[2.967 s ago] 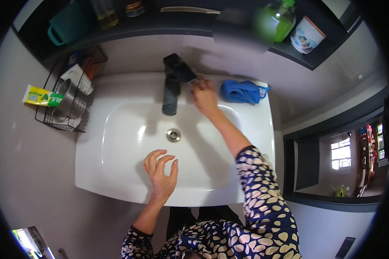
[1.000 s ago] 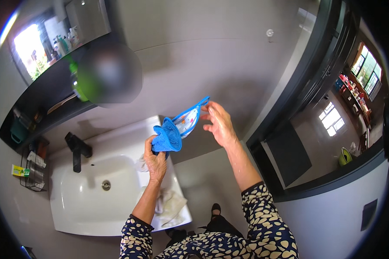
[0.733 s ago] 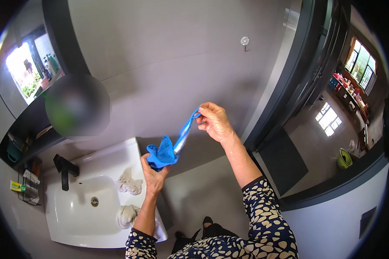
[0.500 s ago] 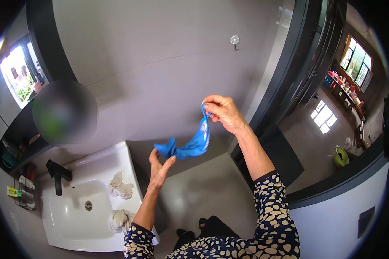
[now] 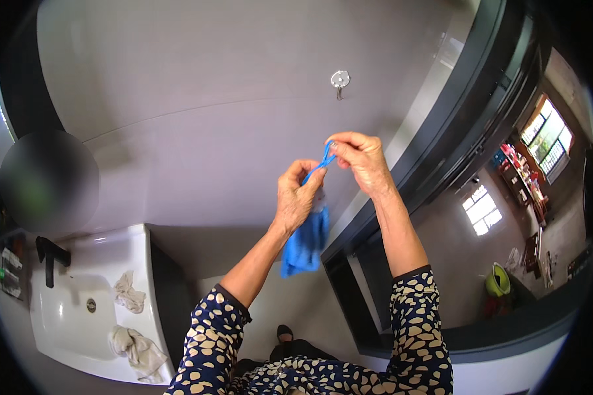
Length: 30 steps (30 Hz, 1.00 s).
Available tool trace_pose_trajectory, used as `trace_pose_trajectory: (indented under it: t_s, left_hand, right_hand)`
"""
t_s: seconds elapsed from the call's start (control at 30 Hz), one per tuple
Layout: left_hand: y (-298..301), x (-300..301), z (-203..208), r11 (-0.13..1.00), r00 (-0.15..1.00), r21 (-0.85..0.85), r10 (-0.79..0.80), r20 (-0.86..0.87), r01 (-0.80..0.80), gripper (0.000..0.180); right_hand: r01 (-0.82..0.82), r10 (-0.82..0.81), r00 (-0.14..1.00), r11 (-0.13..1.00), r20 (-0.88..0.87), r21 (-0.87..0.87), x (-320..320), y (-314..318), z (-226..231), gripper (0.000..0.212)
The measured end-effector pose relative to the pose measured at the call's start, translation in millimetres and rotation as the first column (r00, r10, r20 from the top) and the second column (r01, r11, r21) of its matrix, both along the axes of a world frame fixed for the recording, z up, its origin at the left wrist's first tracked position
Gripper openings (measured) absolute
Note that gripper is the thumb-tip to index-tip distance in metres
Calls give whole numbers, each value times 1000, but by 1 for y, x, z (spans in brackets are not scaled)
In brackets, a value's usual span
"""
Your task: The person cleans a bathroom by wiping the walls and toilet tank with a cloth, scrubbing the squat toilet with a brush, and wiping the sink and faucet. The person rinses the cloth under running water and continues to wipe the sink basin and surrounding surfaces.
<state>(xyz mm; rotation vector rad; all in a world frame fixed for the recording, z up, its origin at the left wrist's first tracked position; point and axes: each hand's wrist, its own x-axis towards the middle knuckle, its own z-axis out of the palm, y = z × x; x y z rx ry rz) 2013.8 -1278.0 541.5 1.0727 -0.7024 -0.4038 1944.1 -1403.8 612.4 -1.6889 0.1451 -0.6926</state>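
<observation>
Blue hand towel [image 5: 306, 247] hangs clear of the washbasin's [image 5: 138, 253] right edge; right hand [image 5: 370, 166] pinches its loop [image 5: 329, 151], left hand [image 5: 295, 197] just below. Should both grips slacken, the thin loop could slip.

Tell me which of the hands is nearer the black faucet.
Left. The left hand is off to the right of the black faucet; the right hand is farther right, beyond the left one.

Blue cloth [image 5: 305, 245] hangs (loop [image 5: 326, 158] uppermost).
</observation>
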Motion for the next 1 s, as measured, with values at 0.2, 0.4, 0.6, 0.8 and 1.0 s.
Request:
trace_pose_trajectory:
  t_s: [0.2, 0.4, 0.6, 0.8, 1.0]
  left_hand:
    - [-81, 18, 36, 914, 893, -59, 405, 198, -401, 17]
    - [-131, 33, 41, 786, 751, -114, 616, 238, -608, 15]
    - [-152, 43, 28, 734, 704, 23, 641, 305, -678, 15]
    - [-130, 50, 6, 642, 520, -34, 649, 555, -766, 23]
    - [-27, 38, -21, 589, 553, 236, 444, 704, -773, 16]
  right_hand:
    - [129, -112, 977, 988, 181, -87, 39, -66, 22, 12]
    - [104, -87, 974, 992, 211, -70, 72, -110, 22, 10]
    - [150, -140, 974, 988, 180, -45, 80, -123, 9, 5]
    - [276, -230, 953, 928, 197, -252, 90, -116, 0, 7]
    - [573, -454, 820, 654, 349, -494, 88, -107, -25, 20]
